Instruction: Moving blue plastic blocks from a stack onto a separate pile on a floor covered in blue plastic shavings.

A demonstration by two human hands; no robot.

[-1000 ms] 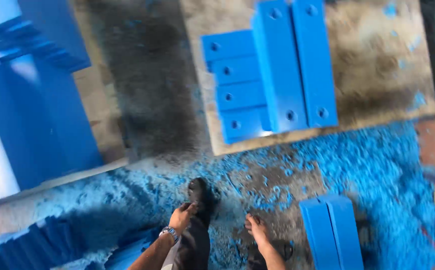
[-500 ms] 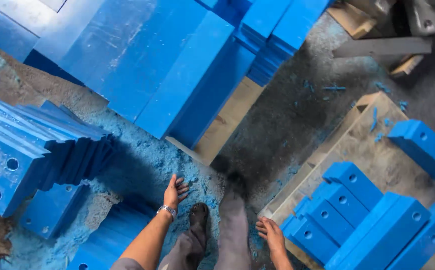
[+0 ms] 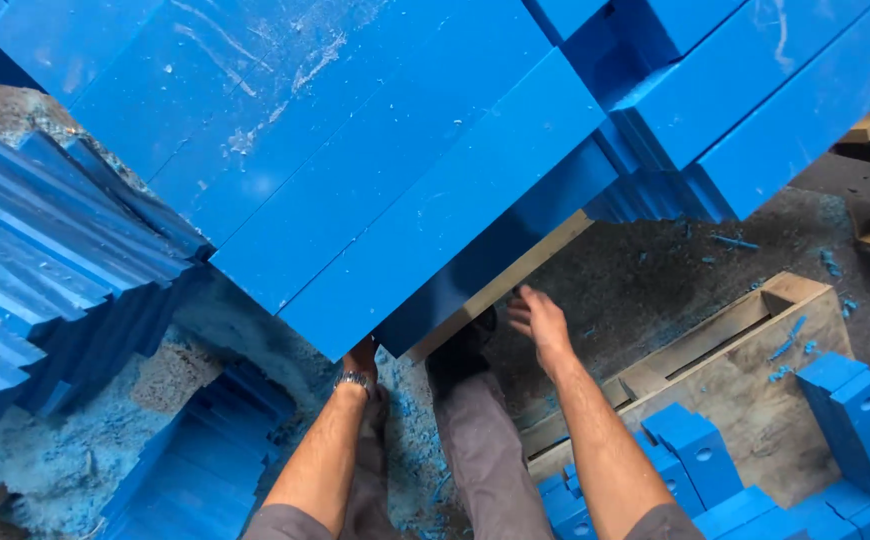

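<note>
A worker's left hand (image 3: 360,357) reaches beneath stacked blue slabs (image 3: 435,215), its grip hidden; the right hand (image 3: 540,322) hovers nearby, fingers spread.

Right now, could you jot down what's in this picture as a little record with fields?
Setting: workshop floor strewn with blue shavings
Left hand: at the near end of a long blue slab, partly hidden under it
Right hand: open, fingers spread, touching nothing, near the wooden board under the slabs
Left of person: stack of ridged blue pieces
Right of person: wooden pallet with small drilled blue blocks
Wrist: bracelet on the left arm
</note>
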